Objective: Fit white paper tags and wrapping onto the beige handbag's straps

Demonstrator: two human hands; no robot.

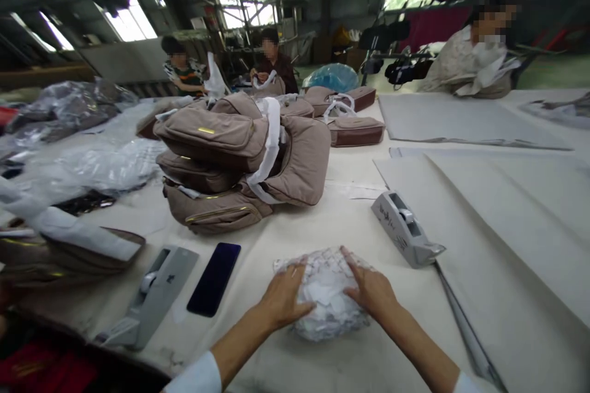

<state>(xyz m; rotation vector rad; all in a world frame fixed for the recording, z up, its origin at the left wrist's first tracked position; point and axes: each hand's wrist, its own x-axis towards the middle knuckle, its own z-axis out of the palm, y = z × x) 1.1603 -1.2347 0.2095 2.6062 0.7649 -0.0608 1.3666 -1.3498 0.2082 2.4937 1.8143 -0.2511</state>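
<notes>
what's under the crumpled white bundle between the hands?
Pale tabletop shows around the crumpled white bundle; the spot directly beneath is covered, so anything there can't be seen. Left hand and right hand cover parts of its sides.

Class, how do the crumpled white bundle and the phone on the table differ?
The bundle is whitish; the phone is dark. The bundle is rounded and crinkled, the phone flat. The left hand and right hand touch the bundle; neither touches the phone. Both appear to rest on the table.

A bag workshop: brown bags (209,138) in a pile, tape dispensers (391,221), several co-workers (286,72).
</notes>
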